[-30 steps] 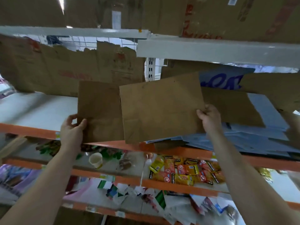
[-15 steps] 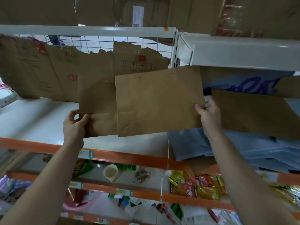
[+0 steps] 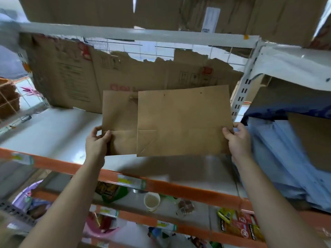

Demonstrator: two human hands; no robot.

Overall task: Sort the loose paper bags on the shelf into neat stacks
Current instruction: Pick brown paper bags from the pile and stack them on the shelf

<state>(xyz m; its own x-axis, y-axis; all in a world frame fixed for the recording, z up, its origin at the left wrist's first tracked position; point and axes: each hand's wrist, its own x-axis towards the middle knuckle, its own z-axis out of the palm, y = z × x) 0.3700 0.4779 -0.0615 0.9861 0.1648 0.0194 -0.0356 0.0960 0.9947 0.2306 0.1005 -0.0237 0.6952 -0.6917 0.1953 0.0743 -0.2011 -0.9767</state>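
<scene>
The left hand (image 3: 96, 144) pinches the lower left corner of a small flat brown paper bag (image 3: 120, 119), while the right hand (image 3: 236, 140) grips the right edge of a larger brown paper bag (image 3: 182, 122) overlapping it. Both are held above a white shelf board (image 3: 53, 133).

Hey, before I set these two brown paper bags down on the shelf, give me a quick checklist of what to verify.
1. Left hand grip on the left paper bag: ok, thumb and fingers pinch its lower left corner.
2. Right hand grip on the right paper bag: ok, it pinches the right edge.
3. Bags lined up: not ok, the right one overlaps the left and sits offset sideways.
4. Same size: cannot tell, the overlap hides part of the left one.
5. Landing spot on the white shelf: ok, bare surface shows below the bags.
</scene>
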